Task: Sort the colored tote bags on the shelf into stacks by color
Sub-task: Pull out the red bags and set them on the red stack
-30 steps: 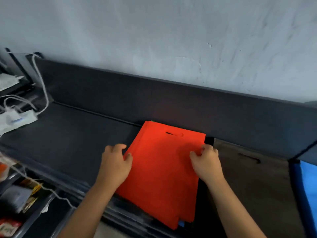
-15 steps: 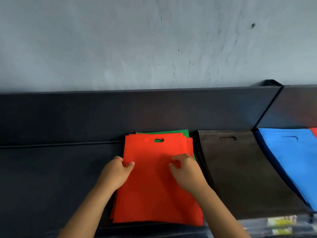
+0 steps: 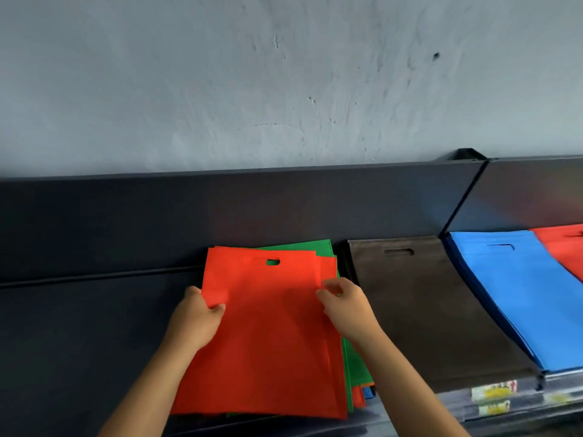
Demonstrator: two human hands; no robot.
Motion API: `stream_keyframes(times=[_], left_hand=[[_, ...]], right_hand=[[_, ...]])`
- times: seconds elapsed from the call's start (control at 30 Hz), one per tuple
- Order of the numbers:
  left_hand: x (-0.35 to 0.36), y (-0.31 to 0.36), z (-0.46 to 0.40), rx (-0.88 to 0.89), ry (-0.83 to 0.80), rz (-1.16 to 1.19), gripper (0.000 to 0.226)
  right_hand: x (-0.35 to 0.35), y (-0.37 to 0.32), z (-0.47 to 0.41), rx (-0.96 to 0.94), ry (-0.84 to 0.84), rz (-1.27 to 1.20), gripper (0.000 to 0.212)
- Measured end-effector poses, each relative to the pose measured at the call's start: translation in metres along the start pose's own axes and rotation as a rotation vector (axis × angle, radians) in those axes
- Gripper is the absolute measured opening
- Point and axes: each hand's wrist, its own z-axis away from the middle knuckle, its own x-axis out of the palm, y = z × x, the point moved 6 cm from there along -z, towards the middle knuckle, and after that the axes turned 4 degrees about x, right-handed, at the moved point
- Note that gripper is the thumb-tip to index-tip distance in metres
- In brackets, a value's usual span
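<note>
A red tote bag [image 3: 268, 335] lies on top of a mixed pile on the dark shelf [image 3: 79, 326]. A green bag [image 3: 299, 246] shows beneath it at the back and right, with red and blue edges at the pile's lower right corner. My left hand [image 3: 197, 320] grips the red bag's left edge, thumb on top. My right hand [image 3: 345, 305] pinches the right edge of the top red bags. To the right lie a brown stack [image 3: 426, 310], a blue stack [image 3: 517, 291] and another red stack [image 3: 564, 247].
A dark back panel [image 3: 252, 209] runs behind the shelf below a grey wall. The shelf's left part is bare dark surface. Yellow-labelled packets [image 3: 493, 394] sit on the lower level at the front right.
The view has swung right and closer, bringing the brown, blue and far red stacks into sight. My right hand has shifted to the red bags' right edge, and more green shows beneath.
</note>
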Motion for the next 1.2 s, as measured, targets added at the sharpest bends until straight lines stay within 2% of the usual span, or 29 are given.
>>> stream_keyframes(times=[0.1,0.27,0.33,0.53,0.63,0.77,0.87,0.9,0.93,0.97,1.0,1.03,1.13,1.2], left_hand=[[-0.001,-0.007,-0.003,-0.012,0.012,0.019,0.025],[0.006,-0.002,0.004,0.009,0.001,0.071,0.021],[0.005,-0.002,0.006,0.016,0.021,0.08,0.018],[-0.002,-0.006,0.011,0.018,0.086,0.083,0.014],[-0.001,-0.003,0.014,0.032,0.093,0.111,0.015],[0.001,0.002,0.018,0.042,0.067,0.129,0.016],[0.0,0.001,0.019,0.028,0.055,0.174,0.019],[0.0,0.001,0.02,0.024,0.052,0.188,0.02],[-0.001,0.001,0.021,0.023,0.05,0.2,0.021],[-0.001,0.001,0.022,0.019,0.047,0.212,0.022],[-0.001,0.0,0.022,0.013,0.042,0.223,0.022],[-0.001,-0.001,0.023,0.006,0.031,0.234,0.021],[-0.001,-0.007,0.024,-0.009,-0.025,0.243,0.005],[-0.005,-0.011,0.025,-0.022,-0.034,0.238,0.01]], right_hand=[[-0.01,-0.001,0.0,-0.039,0.103,0.1,0.041],[0.012,-0.01,0.009,-0.161,-0.014,0.255,0.042],[0.013,-0.011,0.009,-0.159,0.016,0.194,0.041],[-0.001,0.006,0.004,0.023,0.093,0.014,0.04],[-0.001,0.006,0.004,0.099,0.07,-0.116,0.035],[0.005,0.008,0.001,0.192,0.027,-0.363,0.064],[0.014,0.007,0.005,0.304,-0.075,-0.481,0.053],[0.017,0.009,0.005,0.313,-0.107,-0.448,0.042],[0.019,0.009,0.009,0.311,-0.114,-0.427,0.046],[0.019,0.009,0.007,0.28,-0.103,-0.375,0.071],[0.016,0.002,0.008,0.238,-0.098,-0.348,0.061],[0.014,0.002,0.005,0.218,-0.075,-0.321,0.066],[0.005,0.0,0.004,0.204,-0.033,-0.249,0.063],[0.003,0.0,0.005,0.181,-0.015,-0.21,0.062]])
